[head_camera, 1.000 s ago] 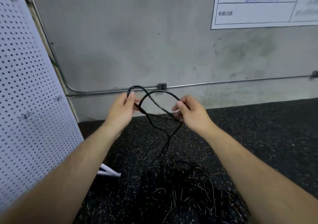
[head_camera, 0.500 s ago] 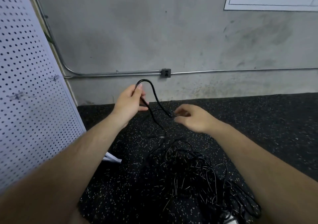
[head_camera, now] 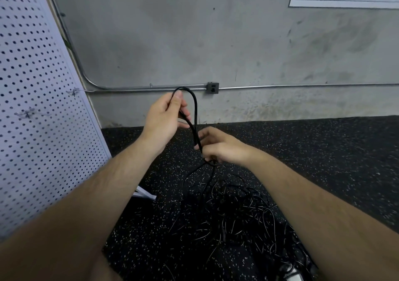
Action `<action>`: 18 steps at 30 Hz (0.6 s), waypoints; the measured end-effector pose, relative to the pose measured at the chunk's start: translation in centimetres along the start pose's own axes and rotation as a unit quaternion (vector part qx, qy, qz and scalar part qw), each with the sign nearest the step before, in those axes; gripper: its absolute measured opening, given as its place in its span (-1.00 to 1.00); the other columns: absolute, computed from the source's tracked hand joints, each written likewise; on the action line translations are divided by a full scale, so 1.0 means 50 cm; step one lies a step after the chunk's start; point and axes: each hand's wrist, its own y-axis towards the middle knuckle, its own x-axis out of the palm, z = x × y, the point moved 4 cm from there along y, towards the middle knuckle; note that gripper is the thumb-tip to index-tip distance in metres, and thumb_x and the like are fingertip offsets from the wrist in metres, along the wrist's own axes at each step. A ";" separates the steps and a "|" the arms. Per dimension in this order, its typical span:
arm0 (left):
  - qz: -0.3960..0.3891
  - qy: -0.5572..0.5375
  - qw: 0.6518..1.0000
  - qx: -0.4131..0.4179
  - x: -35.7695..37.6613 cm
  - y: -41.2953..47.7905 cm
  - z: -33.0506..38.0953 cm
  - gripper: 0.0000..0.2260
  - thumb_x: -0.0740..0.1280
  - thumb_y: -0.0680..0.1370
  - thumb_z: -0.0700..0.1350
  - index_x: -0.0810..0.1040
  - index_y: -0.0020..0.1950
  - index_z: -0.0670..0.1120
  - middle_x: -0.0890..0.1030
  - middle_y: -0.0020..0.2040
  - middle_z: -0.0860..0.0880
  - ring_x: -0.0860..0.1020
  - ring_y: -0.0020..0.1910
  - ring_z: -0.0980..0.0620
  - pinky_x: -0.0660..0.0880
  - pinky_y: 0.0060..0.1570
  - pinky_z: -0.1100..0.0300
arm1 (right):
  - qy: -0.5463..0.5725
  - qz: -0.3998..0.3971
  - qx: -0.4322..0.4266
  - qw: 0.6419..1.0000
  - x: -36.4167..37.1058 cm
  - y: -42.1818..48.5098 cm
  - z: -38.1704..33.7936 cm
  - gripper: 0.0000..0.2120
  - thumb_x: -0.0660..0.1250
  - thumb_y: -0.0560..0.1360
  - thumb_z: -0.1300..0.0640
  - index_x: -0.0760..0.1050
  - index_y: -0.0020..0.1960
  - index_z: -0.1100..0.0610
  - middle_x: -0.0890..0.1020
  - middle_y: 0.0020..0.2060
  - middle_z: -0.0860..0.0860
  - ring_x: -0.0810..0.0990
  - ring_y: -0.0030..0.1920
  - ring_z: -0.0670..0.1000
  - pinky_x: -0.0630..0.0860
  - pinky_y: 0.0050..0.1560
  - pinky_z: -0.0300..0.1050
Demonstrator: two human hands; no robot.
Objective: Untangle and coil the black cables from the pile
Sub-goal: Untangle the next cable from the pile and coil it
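Black cable (head_camera: 195, 108) rises in a narrow loop at the centre of the frame. Our left hand (head_camera: 164, 119) pinches the loop near its top between thumb and curled fingers. Our right hand (head_camera: 220, 147), just below and to the right, curls its fingers round both strands where they meet. From there the cable drops into the tangled pile (head_camera: 233, 211) of black cables on the speckled floor (head_camera: 323, 151), lower centre. A white pegboard (head_camera: 32, 108) stands at the left.
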 end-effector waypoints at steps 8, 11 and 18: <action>-0.064 -0.073 0.994 -0.049 0.018 -0.017 0.005 -0.61 0.22 0.58 0.22 0.56 0.18 -0.04 0.66 0.06 -0.05 0.66 0.08 -0.05 0.64 0.04 0.03 | -0.084 0.130 -0.025 0.988 -0.005 -0.007 -0.031 -0.82 0.31 0.64 -0.02 0.58 -0.10 -0.01 0.65 -0.33 -0.09 0.57 -0.35 -0.15 0.43 -0.20 -0.15; -0.178 0.132 0.971 -0.087 0.034 -0.045 -0.026 -0.46 0.17 0.56 0.34 0.44 0.42 0.07 0.54 0.35 0.09 0.58 0.25 0.05 0.48 0.34 -0.06 | 0.119 0.190 -0.043 0.974 -0.048 -0.015 -0.067 -0.81 0.27 0.67 0.02 0.62 0.02 0.08 0.57 -0.36 -0.07 0.52 -0.39 -0.11 0.43 -0.31 -0.22; -0.230 0.083 0.963 -0.116 0.100 -0.079 -0.062 -0.70 0.25 0.68 0.04 0.44 0.40 0.03 0.63 0.25 0.02 0.62 0.21 0.03 0.55 0.28 -0.12 | 0.342 0.161 -0.055 0.924 -0.097 -0.032 -0.086 -0.76 0.25 0.69 0.06 0.60 0.05 0.20 0.42 -0.42 -0.07 0.29 -0.47 -0.13 0.20 -0.50 -0.26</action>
